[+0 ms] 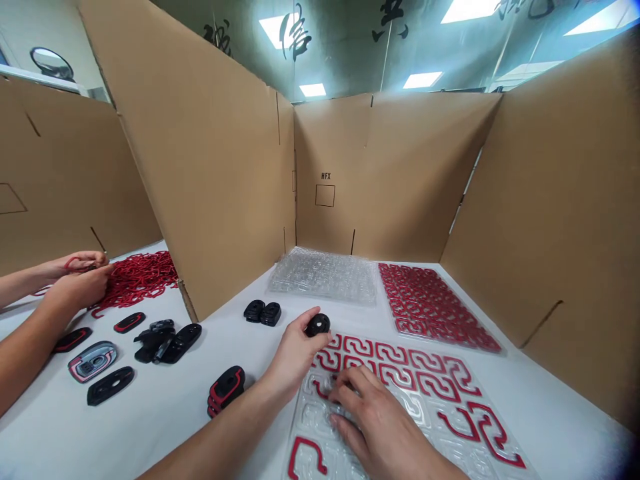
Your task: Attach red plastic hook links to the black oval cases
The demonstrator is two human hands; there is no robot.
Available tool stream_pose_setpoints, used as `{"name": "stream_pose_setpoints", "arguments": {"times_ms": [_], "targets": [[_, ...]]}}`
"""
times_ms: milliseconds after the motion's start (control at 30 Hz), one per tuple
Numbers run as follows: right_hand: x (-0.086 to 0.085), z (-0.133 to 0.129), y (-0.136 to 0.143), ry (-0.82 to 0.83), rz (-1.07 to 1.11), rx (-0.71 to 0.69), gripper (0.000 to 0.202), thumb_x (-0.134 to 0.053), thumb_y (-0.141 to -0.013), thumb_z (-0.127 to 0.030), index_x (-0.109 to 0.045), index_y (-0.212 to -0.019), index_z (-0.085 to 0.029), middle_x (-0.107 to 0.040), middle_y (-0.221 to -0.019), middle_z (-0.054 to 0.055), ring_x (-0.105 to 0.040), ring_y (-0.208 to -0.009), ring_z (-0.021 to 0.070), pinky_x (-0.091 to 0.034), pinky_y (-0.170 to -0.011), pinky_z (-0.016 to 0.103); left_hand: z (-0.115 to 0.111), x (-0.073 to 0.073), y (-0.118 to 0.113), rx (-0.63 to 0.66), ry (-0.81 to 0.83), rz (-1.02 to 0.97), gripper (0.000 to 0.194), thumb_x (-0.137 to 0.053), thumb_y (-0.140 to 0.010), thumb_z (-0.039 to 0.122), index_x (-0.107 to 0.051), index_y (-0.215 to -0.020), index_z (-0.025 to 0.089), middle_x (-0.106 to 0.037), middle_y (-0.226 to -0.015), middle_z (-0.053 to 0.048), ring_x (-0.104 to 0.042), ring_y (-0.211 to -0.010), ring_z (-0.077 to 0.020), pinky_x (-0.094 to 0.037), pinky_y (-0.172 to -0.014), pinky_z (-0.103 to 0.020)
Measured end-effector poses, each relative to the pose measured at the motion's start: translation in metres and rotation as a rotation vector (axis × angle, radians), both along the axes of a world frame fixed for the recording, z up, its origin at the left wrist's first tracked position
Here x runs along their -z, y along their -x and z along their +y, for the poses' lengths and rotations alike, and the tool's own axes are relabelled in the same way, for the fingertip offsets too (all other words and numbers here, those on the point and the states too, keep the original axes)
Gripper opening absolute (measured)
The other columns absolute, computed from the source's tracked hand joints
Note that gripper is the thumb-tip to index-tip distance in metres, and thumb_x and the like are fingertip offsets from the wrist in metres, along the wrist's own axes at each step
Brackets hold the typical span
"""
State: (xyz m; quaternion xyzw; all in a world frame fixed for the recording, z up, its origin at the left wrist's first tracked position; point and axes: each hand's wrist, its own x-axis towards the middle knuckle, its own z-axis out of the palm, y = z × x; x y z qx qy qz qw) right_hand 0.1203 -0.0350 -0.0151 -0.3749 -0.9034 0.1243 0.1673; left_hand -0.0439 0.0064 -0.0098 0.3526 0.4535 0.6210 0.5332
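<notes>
My left hand (294, 350) is closed on a small black plastic cover (319, 325), pinched between thumb and fingers just above the far left corner of a clear blister tray (415, 403). The tray's pockets hold curved red trim strips (395, 376), and several near pockets are bare. Over the tray's left part, my right hand (367, 413) has its thumb and fingers apart. Its fingertips are beside or touching one red strip (320, 389); contact is hard to make out. Left of my left forearm lies a stack of black covers with red trim (226, 390).
Two black covers (263, 313) lie near the cardboard divider (220, 167). Behind are stacked clear trays (323, 277) and a filled tray of red strips (435, 303). Left of the divider, a co-worker's hands (83, 277) work by a red strip pile (143, 277) and black parts (167, 341).
</notes>
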Motion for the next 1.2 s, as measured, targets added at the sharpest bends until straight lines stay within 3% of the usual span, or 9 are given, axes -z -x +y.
{"name": "stream_pose_setpoints", "arguments": {"times_ms": [67, 267, 433, 567, 667, 733, 833, 933, 1200], "targets": [[-0.005, 0.0, -0.001, 0.033, -0.018, 0.002, 0.017, -0.061, -0.084, -0.014, -0.067, -0.097, -0.022, -0.062, -0.104, 0.006, -0.057, -0.102, 0.0247, -0.048, -0.089, 0.037, 0.001, 0.003, -0.001, -0.003, -0.04, 0.11, 0.057, -0.077, -0.059, 0.014, -0.064, -0.114, 0.016, -0.071, -0.095, -0.006, -0.063, -0.088, -0.0199, -0.047, -0.08, -0.028], [-0.019, 0.001, -0.004, 0.094, -0.037, -0.001, 0.015, -0.06, -0.084, -0.014, -0.069, -0.092, -0.022, -0.063, -0.1, 0.006, -0.058, -0.101, 0.0242, -0.049, -0.088, 0.035, -0.006, 0.007, -0.006, 0.114, -0.182, 0.417, 0.023, -0.07, -0.072, 0.025, -0.07, -0.094, 0.018, -0.071, -0.086, -0.005, -0.063, -0.081, -0.0202, -0.047, -0.073, -0.027], [-0.014, 0.001, -0.006, 0.074, 0.014, -0.011, 0.016, -0.058, -0.084, -0.014, -0.07, -0.09, -0.023, -0.063, -0.098, 0.005, -0.06, -0.098, 0.0226, -0.049, -0.085, 0.032, -0.011, -0.004, -0.004, 0.038, -0.302, 0.764, 0.025, -0.064, -0.079, 0.028, -0.07, -0.102, 0.02, -0.07, -0.096, -0.007, -0.064, -0.086, -0.0209, -0.047, -0.076, -0.027], [-0.01, 0.003, -0.008, 0.073, 0.012, -0.019, 0.019, -0.057, -0.084, -0.012, -0.068, -0.095, -0.024, -0.064, -0.101, 0.005, -0.06, -0.099, 0.0222, -0.049, -0.086, 0.032, -0.001, -0.026, 0.036, -0.146, -0.275, 1.016, 0.043, -0.06, -0.081, 0.027, -0.062, -0.122, 0.017, -0.067, -0.118, -0.014, -0.062, -0.108, -0.0262, -0.045, -0.089, -0.032], [-0.009, 0.004, -0.009, 0.075, -0.004, -0.023, 0.02, -0.057, -0.084, -0.012, -0.068, -0.096, -0.024, -0.064, -0.102, 0.005, -0.06, -0.099, 0.0226, -0.049, -0.086, 0.033, 0.006, -0.049, 0.082, -0.295, -0.018, 1.313, 0.045, -0.054, -0.085, 0.026, -0.057, -0.13, 0.018, -0.064, -0.129, -0.013, -0.062, -0.111, -0.0257, -0.045, -0.09, -0.031], [-0.009, 0.004, -0.009, 0.069, 0.002, -0.028, 0.021, -0.056, -0.085, -0.012, -0.068, -0.097, -0.024, -0.064, -0.102, 0.005, -0.06, -0.099, 0.0226, -0.05, -0.086, 0.033, 0.01, -0.058, 0.106, -0.308, 0.083, 1.396, 0.041, -0.055, -0.082, 0.02, -0.062, -0.122, 0.016, -0.068, -0.12, -0.015, -0.063, -0.111, -0.0302, -0.044, -0.089, -0.034], [-0.008, 0.005, -0.009, 0.066, 0.008, -0.031, 0.021, -0.055, -0.085, -0.012, -0.068, -0.096, -0.024, -0.064, -0.102, 0.005, -0.06, -0.1, 0.0231, -0.05, -0.087, 0.034, 0.019, -0.053, 0.123, -0.308, 0.196, 1.462, 0.038, -0.058, -0.077, 0.017, -0.067, -0.114, 0.012, -0.071, -0.111, -0.02, -0.065, -0.107, -0.0346, -0.045, -0.084, -0.036], [-0.006, 0.006, -0.01, 0.074, 0.008, -0.04, 0.021, -0.055, -0.084, -0.012, -0.069, -0.095, -0.024, -0.064, -0.101, 0.006, -0.06, -0.1, 0.0232, -0.05, -0.087, 0.034, 0.026, -0.04, 0.122, -0.331, 0.272, 1.493, 0.042, -0.061, -0.077, 0.025, -0.065, -0.116, 0.009, -0.071, -0.108, -0.025, -0.065, -0.105, -0.0374, -0.046, -0.08, -0.038], [-0.001, 0.011, -0.011, 0.072, 0.084, -0.087, 0.019, -0.051, -0.09, -0.022, -0.069, -0.098, -0.025, -0.064, -0.1, 0.005, -0.061, -0.095, 0.0212, -0.049, -0.085, 0.03, 0.028, -0.024, 0.128, -0.319, 0.309, 1.468, 0.049, -0.055, -0.084, 0.046, -0.065, -0.118, 0.012, -0.073, -0.108, -0.019, -0.065, -0.106, -0.0331, -0.046, -0.082, -0.036]]}}
